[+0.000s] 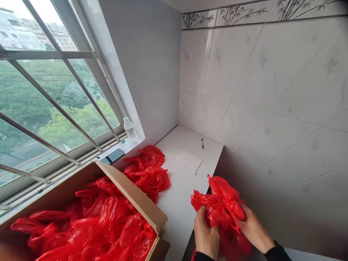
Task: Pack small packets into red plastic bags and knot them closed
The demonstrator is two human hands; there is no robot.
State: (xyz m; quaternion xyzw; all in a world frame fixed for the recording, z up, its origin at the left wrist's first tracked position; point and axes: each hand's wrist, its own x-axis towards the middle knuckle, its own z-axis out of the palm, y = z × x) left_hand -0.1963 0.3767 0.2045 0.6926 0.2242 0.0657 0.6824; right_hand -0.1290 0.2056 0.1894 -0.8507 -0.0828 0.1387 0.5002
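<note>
A crumpled red plastic bag [224,197] is held between both my hands, just beyond the table's right edge. My left hand [206,230] grips its lower left side, fingers curled into the film. On the right side, my right hand [251,224] has its fingers closed round another part of the bag, and some fingertips are hidden by the folds. More red film hangs below, between the wrists. To the left stands an open cardboard box [136,192] full of red plastic bags [92,228]. Several more red bags [148,170] lie heaped on the table behind it.
On the white table [176,203] lie a white notepad [188,161] and a black pen [202,143]. A clear plastic bottle [130,129] and a phone [114,156] rest on the sill by the barred window [54,98]. A tiled wall [272,90] rises at the right.
</note>
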